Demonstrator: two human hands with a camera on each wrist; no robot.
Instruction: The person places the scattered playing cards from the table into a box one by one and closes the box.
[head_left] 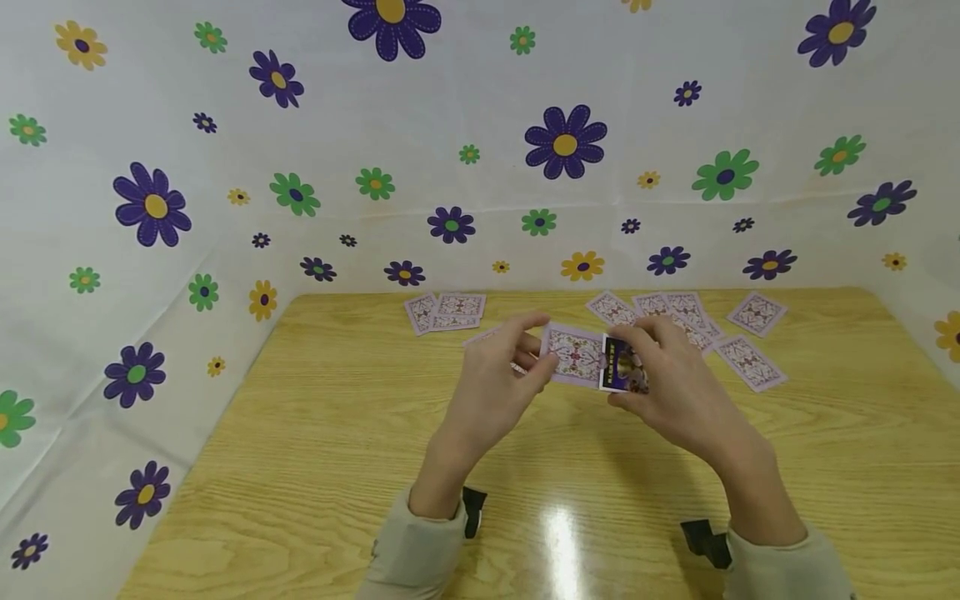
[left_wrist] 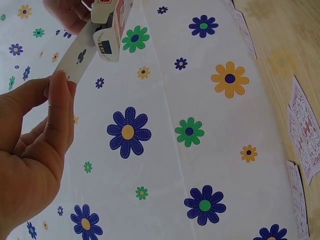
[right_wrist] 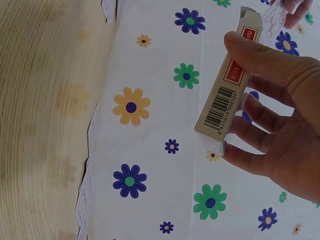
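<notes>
My left hand pinches a playing card by its end, thumb and fingertips on its edges. The card's patterned pink-and-white back faces up in the head view; its pale face with a club mark shows in the left wrist view. A small card box is gripped by my right hand. The far end of the card meets the box's open mouth, and an end flap sticks out there. One narrow side of the box, with a barcode and red label, lies under my right thumb. Both hands are above the table.
On the wooden table, face-down cards lie at the back left. Several overlapping cards lie behind my right hand, with single cards further right. Another card partly shows behind my left hand. Flower-printed cloth hangs behind and at both sides.
</notes>
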